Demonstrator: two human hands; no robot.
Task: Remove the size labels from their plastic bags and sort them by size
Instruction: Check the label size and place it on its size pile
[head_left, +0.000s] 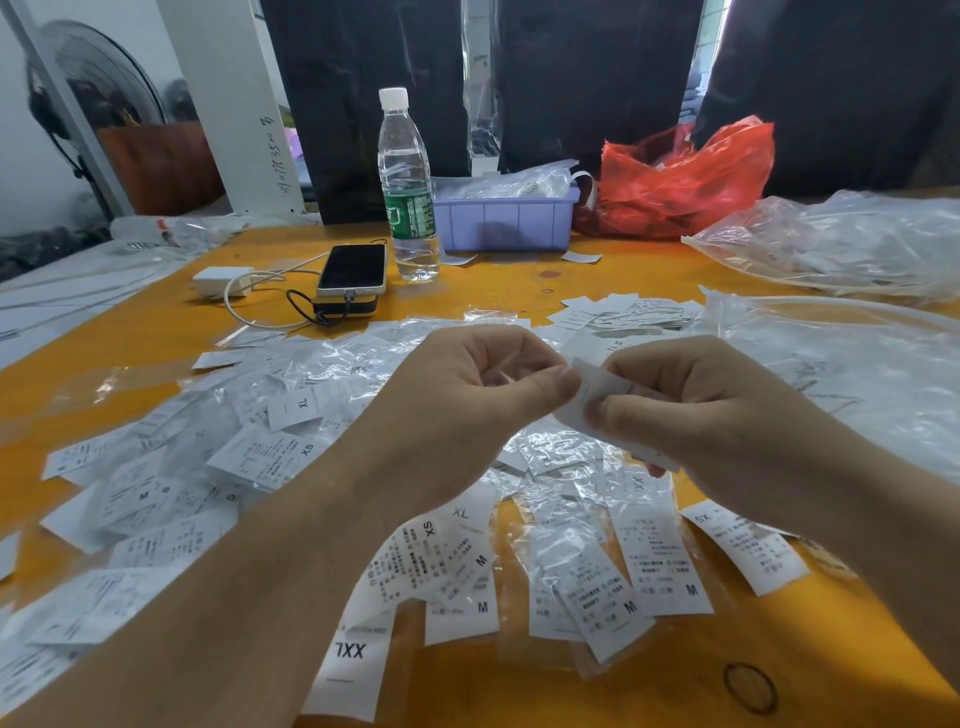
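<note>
Head view, hands: left hand (467, 395) and right hand (696, 410) raised together above the middle of the desk (519, 280), fingers curled.
Left hand: thumb and forefinger pinching the left edge of a white label (587, 400).
Right hand: fingers pinching the same label from the right, lower end of the label sticking out under the palm.
Held label: between both hands, above the heap, tilted; size print not readable.
Heap of labels (291, 452): spread over the near and left part of the desk, many in small clear bags, some loose; prints XL, XS, M and XXL readable.
Loose stack (623, 312): white labels lying beyond the hands, toward the right.
Near labels: long strips marked M (670, 566) and XXL (353, 660) lying close to the front edge, under the forearms.
Clear bags (852, 249): large crumpled ones piled on the right side of the desk.
Tray (504, 223): lilac plastic, at the far edge, holding more bagged labels.
Red bag (691, 176): crumpled, just right of the tray.
Bottle (408, 187): clear water bottle with white cap, upright, just left of the tray.
Phone (353, 270): dark screen up, lying on a black power bank, near the bottle, cable plugged in.
Charger (223, 280): white block with coiled cable, left of the phone.
Fan (88, 88): standing off the desk at far left.
</note>
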